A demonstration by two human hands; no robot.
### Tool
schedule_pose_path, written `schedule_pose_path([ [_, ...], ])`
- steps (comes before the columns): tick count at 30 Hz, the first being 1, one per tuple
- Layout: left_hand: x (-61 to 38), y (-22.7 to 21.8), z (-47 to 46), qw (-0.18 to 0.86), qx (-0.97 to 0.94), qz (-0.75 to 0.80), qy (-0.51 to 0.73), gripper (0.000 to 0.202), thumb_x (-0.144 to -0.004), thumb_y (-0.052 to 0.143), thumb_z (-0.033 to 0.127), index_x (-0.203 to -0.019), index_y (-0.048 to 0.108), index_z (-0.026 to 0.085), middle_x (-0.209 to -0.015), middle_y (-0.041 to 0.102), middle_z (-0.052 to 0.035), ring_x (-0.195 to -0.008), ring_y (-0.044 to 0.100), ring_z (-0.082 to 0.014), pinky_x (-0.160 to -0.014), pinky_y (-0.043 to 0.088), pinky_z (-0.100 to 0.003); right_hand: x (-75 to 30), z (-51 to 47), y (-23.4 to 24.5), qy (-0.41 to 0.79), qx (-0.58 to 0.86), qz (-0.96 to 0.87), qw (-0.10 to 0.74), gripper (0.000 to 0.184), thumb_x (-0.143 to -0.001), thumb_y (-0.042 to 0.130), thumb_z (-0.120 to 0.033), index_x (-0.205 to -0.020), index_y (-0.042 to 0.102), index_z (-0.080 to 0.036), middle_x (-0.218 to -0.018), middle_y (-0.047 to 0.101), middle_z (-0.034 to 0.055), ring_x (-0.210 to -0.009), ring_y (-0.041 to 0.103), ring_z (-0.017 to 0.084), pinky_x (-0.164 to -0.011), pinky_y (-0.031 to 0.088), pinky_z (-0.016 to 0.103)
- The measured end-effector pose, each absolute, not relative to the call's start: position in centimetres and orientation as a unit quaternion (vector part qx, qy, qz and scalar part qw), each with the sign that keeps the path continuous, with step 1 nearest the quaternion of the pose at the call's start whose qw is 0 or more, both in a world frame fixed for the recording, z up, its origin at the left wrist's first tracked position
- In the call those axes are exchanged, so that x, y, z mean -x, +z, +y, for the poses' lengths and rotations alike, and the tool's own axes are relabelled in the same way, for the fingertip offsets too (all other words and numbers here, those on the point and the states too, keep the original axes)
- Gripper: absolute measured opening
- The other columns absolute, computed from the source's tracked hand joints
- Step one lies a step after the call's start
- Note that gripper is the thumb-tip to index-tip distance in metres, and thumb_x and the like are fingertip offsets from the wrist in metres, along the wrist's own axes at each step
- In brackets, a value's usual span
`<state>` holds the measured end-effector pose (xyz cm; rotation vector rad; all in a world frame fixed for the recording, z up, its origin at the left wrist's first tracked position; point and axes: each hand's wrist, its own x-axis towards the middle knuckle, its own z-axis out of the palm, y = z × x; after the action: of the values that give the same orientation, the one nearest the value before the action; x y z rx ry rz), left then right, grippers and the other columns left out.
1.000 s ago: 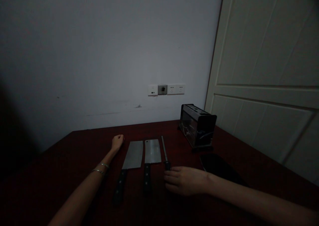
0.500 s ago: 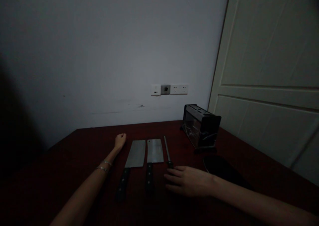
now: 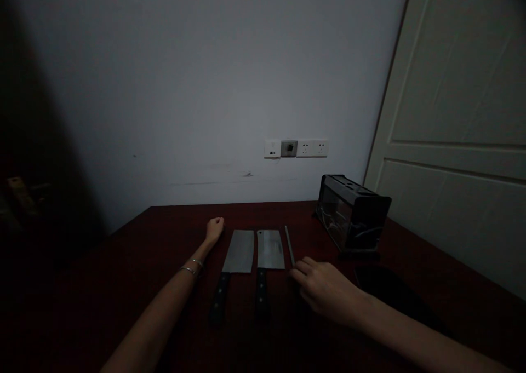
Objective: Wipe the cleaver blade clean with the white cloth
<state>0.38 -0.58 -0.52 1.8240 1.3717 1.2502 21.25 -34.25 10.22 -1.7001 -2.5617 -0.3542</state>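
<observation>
My right hand [image 3: 322,285] is curled over the handle end of a sharpening steel [image 3: 290,245], whose thin rod points away from me on the table. The hand hides the handle itself. Left of the rod lies a cleaver [image 3: 270,250] with a hole in its blade corner and a dark riveted handle. A second, wider cleaver [image 3: 240,251] is beside it, its black handle also towards me. Beyond that one my left hand [image 3: 215,229] rests on the table as a loose fist, with nothing visible in it; two bangles circle the wrist.
A black knife block [image 3: 354,214] with clear sides and slots on top stands at the right rear of the dark red table [image 3: 184,217]. A dark flat object [image 3: 390,291] lies near my right forearm. Wall sockets [image 3: 312,148] and a pale door [image 3: 447,148] are behind.
My right hand's spread fingers have curled in around the handle of the sharpening steel. The whole view has shifted, so things appear farther right. My left hand stays a fist.
</observation>
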Motion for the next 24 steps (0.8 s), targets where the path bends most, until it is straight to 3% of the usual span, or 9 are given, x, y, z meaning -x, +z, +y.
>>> schedule_pose_path([
  [3, -0.4, -0.5, -0.7, 0.261, -0.669, 0.513, 0.470, 0.028, -0.069, 0.036, 0.030, -0.048, 0.049, 0.017, -0.042, 0.044, 0.0027, -0.044, 0.043, -0.0111, -0.047, 0.028, -0.021, -20.4, -34.2, 10.0, -0.082, 0.636, -0.768, 0.009, 0.021, -0.080, 0.041, -0.018, -0.094, 0.056, -0.017, -0.086, 0.064, 0.0097, -0.074, 0.062, 0.024, -0.059, 0.045, 0.032],
  [7, -0.2, -0.5, -0.8, 0.245, -0.652, 0.529, 0.486, 0.028, -0.070, 0.035, 0.030, -0.050, 0.049, 0.016, -0.044, 0.045, 0.0022, -0.047, 0.044, -0.0113, -0.048, 0.028, -0.021, -20.2, -34.1, 8.7, -0.030, 0.725, -0.687, 0.043, 0.035, -0.085, 0.037, -0.034, -0.111, 0.048, -0.013, -0.086, 0.065, 0.0141, -0.077, 0.063, 0.030, -0.060, 0.043, 0.035],
  [10, 0.0, -0.7, -0.9, 0.245, -0.648, 0.534, 0.485, 0.028, -0.070, 0.036, 0.029, -0.049, 0.049, 0.016, -0.043, 0.045, 0.0018, -0.048, 0.044, -0.0117, -0.048, 0.028, -0.021, -20.1, -34.2, 7.6, -0.011, 0.753, -0.657, 0.046, 0.040, -0.085, 0.036, -0.038, -0.113, 0.045, -0.011, -0.085, 0.065, 0.0159, -0.078, 0.062, 0.032, -0.060, 0.041, 0.036],
  [17, 0.3, -0.6, -1.3, 0.262, -0.647, 0.527, 0.485, 0.026, -0.067, 0.038, 0.030, -0.047, 0.049, 0.017, -0.041, 0.045, 0.0018, -0.046, 0.044, -0.0123, -0.048, 0.030, -0.022, -20.6, -34.5, 6.2, 0.027, 0.763, -0.640, 0.082, 0.029, -0.085, 0.035, -0.040, -0.096, 0.047, -0.017, -0.081, 0.065, 0.0121, -0.076, 0.063, 0.031, -0.056, 0.036, 0.032],
  [24, 0.7, -0.4, -1.5, 0.249, -0.616, 0.547, 0.509, 0.027, -0.068, 0.035, 0.032, -0.049, 0.048, 0.018, -0.045, 0.046, 0.0013, -0.048, 0.046, -0.0132, -0.048, 0.030, -0.022, -21.9, -35.5, 6.5, 0.061, 0.762, -0.625, 0.160, 0.016, -0.085, 0.038, -0.035, -0.081, 0.043, -0.021, -0.071, 0.061, 0.0036, -0.065, 0.060, 0.020, -0.053, 0.031, 0.026],
])
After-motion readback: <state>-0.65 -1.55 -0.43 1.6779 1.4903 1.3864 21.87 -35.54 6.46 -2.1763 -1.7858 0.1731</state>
